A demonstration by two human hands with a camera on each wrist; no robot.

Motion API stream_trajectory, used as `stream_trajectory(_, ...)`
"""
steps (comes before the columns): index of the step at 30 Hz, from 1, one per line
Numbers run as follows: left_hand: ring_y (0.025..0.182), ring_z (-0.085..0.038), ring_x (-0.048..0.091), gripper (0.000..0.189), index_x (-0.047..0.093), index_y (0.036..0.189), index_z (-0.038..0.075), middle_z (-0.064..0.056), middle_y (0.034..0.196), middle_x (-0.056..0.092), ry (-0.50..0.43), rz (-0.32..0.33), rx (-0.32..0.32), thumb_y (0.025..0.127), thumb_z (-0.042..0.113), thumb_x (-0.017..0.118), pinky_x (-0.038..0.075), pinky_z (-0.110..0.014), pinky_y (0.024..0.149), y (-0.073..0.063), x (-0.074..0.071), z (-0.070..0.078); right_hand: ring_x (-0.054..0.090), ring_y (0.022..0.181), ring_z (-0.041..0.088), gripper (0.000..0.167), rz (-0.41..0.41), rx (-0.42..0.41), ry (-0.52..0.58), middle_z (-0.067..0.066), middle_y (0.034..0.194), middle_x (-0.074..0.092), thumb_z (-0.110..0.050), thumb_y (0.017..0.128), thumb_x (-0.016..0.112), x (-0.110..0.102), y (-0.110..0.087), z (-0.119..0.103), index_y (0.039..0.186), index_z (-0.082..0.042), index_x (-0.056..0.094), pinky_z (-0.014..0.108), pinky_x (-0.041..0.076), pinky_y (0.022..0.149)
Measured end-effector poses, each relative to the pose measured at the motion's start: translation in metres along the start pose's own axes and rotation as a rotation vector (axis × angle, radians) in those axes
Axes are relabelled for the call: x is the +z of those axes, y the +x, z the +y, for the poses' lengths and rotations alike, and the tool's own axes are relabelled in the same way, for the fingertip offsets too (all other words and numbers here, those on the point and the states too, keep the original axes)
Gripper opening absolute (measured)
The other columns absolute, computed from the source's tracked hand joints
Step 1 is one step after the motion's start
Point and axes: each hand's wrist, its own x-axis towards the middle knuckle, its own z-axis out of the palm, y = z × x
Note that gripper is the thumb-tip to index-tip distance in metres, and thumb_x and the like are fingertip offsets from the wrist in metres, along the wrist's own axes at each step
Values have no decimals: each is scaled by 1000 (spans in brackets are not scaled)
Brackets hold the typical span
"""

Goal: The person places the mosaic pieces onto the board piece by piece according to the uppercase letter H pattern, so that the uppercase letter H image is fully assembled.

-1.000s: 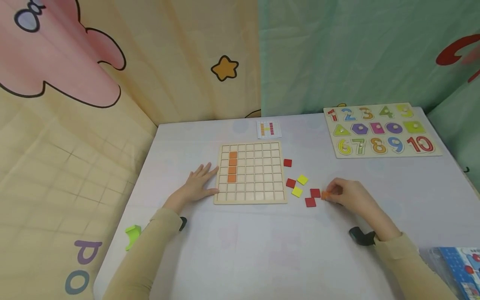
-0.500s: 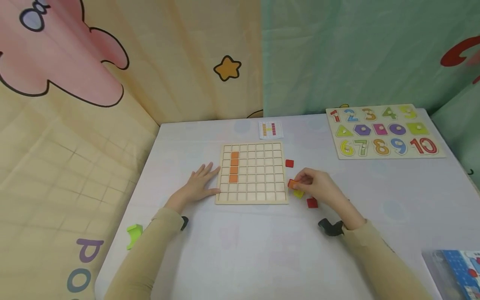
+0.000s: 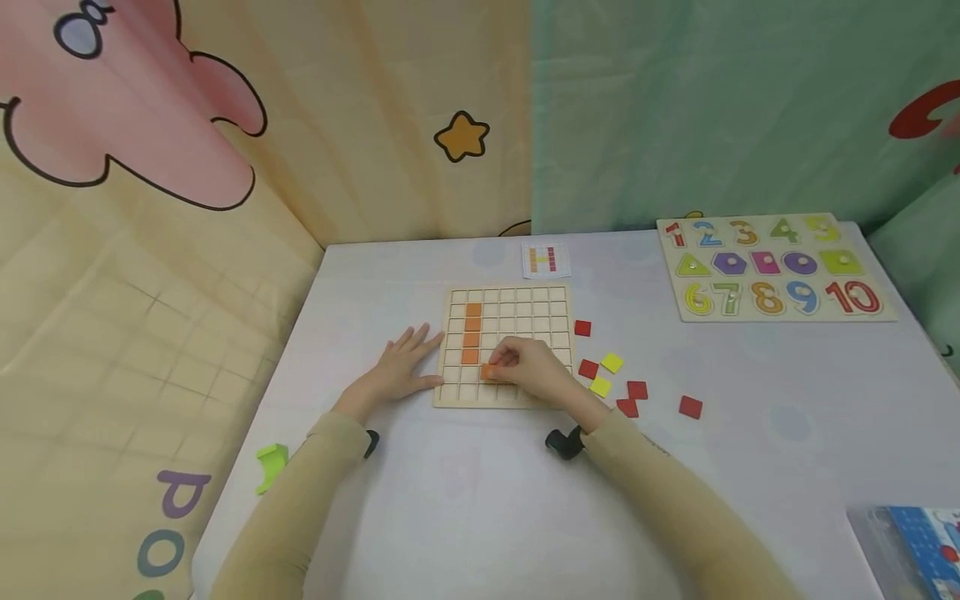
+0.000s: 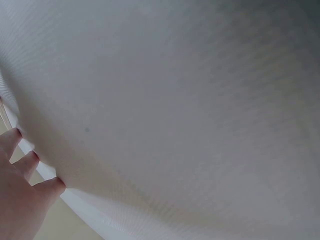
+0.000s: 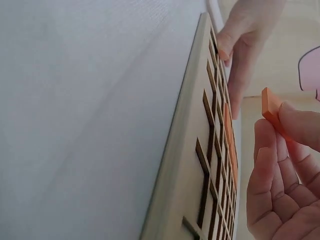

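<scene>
A wooden grid board (image 3: 517, 398) lies on the table, with several orange square tiles (image 3: 471, 340) in one column near its left side. Over the lower middle of the board, my right hand (image 3: 534, 367) pinches another orange tile (image 5: 272, 110) between thumb and fingers; the right wrist view shows it held above the grid. My left hand (image 3: 393, 372) rests flat with fingers spread, its fingertips touching the board's left edge. To the right of the board lie several red tiles (image 3: 691, 407) and two yellow tiles (image 3: 612, 362).
Behind the board lies a small pattern card (image 3: 547, 261). A number and shape puzzle board (image 3: 780, 275) occupies the back right. A green plastic piece (image 3: 272, 467) sits by the left edge, and a blue package (image 3: 918, 542) at the front right corner.
My right hand has carried the orange tile leftward from the loose tiles at the right to above the board. The left hand has stayed at the board's left edge.
</scene>
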Motion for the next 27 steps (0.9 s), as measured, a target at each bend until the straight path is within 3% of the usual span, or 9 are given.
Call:
stream_trajectory(4, 152, -42, -1, 85, 21, 158, 19, -14, 166, 5, -1, -10, -2, 92, 47, 65, 3, -66, 119, 0, 0, -1, 61, 78, 11, 15, 5, -4, -19, 1, 87, 69, -20, 86, 77, 13, 14, -5, 94, -11, 68, 22, 50, 72)
stream_trajectory(11, 152, -42, -1, 84, 20, 159, 19, -14, 166, 4, -15, -15, 1, 92, 46, 65, 2, -67, 119, 0, 0, -1, 63, 78, 12, 9, 25, -43, -156, 2, 89, 71, -17, 88, 74, 28, 31, -13, 91, -10, 69, 23, 51, 70)
stream_trajectory(27, 152, -42, -1, 83, 20, 159, 18, -15, 167, 4, -15, -20, 5, 93, 45, 64, 3, -67, 119, 0, -1, 0, 59, 75, 11, 8, -10, -43, -265, 2, 86, 70, -16, 88, 74, 36, 36, -15, 87, -10, 69, 21, 47, 65)
